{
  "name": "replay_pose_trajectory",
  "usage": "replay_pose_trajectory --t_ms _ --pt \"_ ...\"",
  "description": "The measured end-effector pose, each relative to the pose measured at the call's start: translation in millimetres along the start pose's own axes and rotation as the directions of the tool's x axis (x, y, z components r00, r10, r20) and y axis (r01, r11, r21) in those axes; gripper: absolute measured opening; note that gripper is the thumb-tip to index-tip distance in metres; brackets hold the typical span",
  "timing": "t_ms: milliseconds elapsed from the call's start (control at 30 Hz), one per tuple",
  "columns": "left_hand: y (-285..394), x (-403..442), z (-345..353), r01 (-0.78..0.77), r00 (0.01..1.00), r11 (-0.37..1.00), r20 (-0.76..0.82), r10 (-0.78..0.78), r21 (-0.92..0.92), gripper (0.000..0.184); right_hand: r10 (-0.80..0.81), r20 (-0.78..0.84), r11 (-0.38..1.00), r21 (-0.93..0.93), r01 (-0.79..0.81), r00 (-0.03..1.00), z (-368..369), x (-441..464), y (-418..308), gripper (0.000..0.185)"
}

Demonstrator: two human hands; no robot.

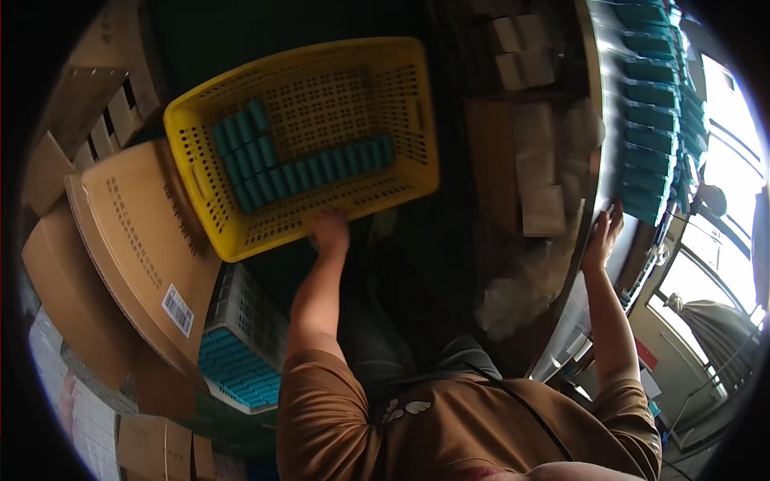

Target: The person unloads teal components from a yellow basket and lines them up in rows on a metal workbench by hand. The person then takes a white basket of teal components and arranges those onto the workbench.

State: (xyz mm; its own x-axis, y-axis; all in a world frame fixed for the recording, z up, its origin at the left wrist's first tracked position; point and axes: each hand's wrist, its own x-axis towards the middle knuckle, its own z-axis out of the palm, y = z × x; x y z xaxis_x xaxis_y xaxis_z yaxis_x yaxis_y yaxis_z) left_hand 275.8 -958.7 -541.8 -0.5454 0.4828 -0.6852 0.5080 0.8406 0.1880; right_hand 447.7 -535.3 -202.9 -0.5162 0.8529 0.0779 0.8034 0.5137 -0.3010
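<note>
A yellow perforated plastic basket [429, 160] stands low ahead of me, tilted in the view. Rows of teal cylindrical pieces [313, 171] line its left side and near side. My left hand [330, 232] grips the basket's near rim, with its fingertips partly hidden and dim. On the right, my right hand [603, 239] rests at the metal worktable's edge [573, 313], fingers extended and holding nothing. Just beyond that hand, a long row of stacked teal pieces [648, 140] lies on the table.
Cardboard boxes [132, 216] crowd the left side. Near my left arm is a pale crate [255, 301] with teal pieces in it. Under the table are white packets [536, 168] and crumpled clear plastic [513, 305]. Bright windows [714, 256] are at the far right.
</note>
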Motion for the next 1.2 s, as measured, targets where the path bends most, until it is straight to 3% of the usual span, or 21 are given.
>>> replay_pose_trajectory --t_ms 67,167,233,267,300,367,400,433,500,533,567,633,733,800,900,933,1000,1100,1200 --pt "13.6 -18.0 7.9 -0.033 0.996 0.999 0.079 0.036 -0.041 0.029 -0.002 -0.019 0.997 0.072 0.004 1.000 1.9 -0.2 1.1 0.062" --pt "28.8 -41.5 35.0 -0.101 0.984 0.995 0.147 0.103 -0.016 0.028 -0.043 -0.017 0.999 0.032 0.043 0.999 -0.5 3.4 9.4 0.057" --pt "29.8 -43.8 3.4 -0.112 0.928 0.986 0.341 0.149 -0.124 0.033 -0.019 -0.021 0.995 -0.102 0.017 1.000 -5.3 -4.4 -15.0 0.055" --pt "27.1 -43.1 -8.5 -0.104 0.882 0.979 0.438 0.173 -0.177 0.036 -0.085 -0.074 0.985 -0.157 0.072 0.994 2.7 -18.1 -45.8 0.056" --pt "17.1 -32.5 2.4 0.054 0.887 0.937 0.448 0.114 -0.345 0.041 -0.150 -0.127 0.969 -0.217 0.120 0.981 10.8 -31.8 -76.7 0.057" --pt "-5.4 -8.1 24.6 0.350 0.865 0.711 0.502 0.005 -0.610 0.052 -0.504 -0.172 0.857 0.022 0.515 0.847 67.0 -98.2 -147.3 0.062" --pt "-18.8 4.2 49.6 0.404 0.900 0.610 0.417 -0.129 -0.682 0.057 -0.677 0.007 0.722 0.195 0.663 0.736 94.6 -114.8 -168.0 0.054" --pt "-30.6 17.8 73.4 0.426 0.904 0.498 0.330 -0.272 -0.755 0.062 -0.801 0.186 0.589 0.422 0.689 0.570 122.2 -131.6 -188.7 0.046" --pt "-44.1 39.6 85.5 0.401 0.907 0.518 0.248 -0.341 -0.755 0.068 -0.615 0.434 0.756 0.561 0.336 0.659 218.5 -152.5 -174.5 0.043" --pt "-49.2 47.0 96.4 0.399 0.901 0.527 0.216 -0.375 -0.750 0.072 -0.500 0.518 0.825 0.529 0.199 0.694 283.3 -156.8 -150.3 0.048" --pt "-52.6 57.8 113.6 0.422 0.884 0.561 0.185 -0.430 -0.712 0.075 -0.354 0.640 0.887 0.461 0.027 0.682 350.2 -158.6 -116.8 0.054" --pt "-56.5 82.1 151.3 0.465 0.848 0.626 0.113 -0.517 -0.626 0.080 0.029 0.792 0.982 0.090 -0.164 0.609 443.4 -151.2 -63.8 0.055" --pt "-51.1 105.0 157.8 0.575 0.770 0.438 0.275 -0.576 -0.691 0.086 0.164 0.850 0.985 -0.172 -0.029 0.500 510.3 -143.2 -15.8 0.063" --pt "-47.8 117.9 167.3 0.608 0.748 0.485 0.247 -0.617 -0.628 0.090 0.236 0.846 0.958 -0.285 0.031 0.478 549.4 -155.9 22.1 0.071" --pt "-41.7 125.8 183.8 0.610 0.725 0.569 0.100 -0.681 -0.551 0.095 0.425 0.795 0.905 -0.372 -0.206 0.433 542.8 -154.0 -2.0 0.084" --pt "-40.6 127.6 184.1 0.605 0.715 0.597 0.031 -0.698 -0.527 0.096 0.416 0.756 0.904 -0.401 -0.145 0.505 550.8 -161.5 1.7 0.083" --pt "-40.9 134.9 177.6 0.654 0.680 0.549 0.088 -0.728 -0.521 0.096 0.372 0.670 0.885 -0.464 -0.029 0.642 565.9 -168.3 11.4 0.081" --pt "-43.2 139.3 186.3 0.667 0.655 0.507 0.108 -0.747 -0.546 0.096 0.383 0.702 0.906 -0.413 -0.094 0.601 577.0 -163.6 16.3 0.071" --pt "-52.1 139.9 184.0 0.675 0.643 0.499 0.101 -0.759 -0.544 0.096 0.303 0.651 0.927 -0.372 -0.056 0.696 582.4 -161.9 14.8 0.064"
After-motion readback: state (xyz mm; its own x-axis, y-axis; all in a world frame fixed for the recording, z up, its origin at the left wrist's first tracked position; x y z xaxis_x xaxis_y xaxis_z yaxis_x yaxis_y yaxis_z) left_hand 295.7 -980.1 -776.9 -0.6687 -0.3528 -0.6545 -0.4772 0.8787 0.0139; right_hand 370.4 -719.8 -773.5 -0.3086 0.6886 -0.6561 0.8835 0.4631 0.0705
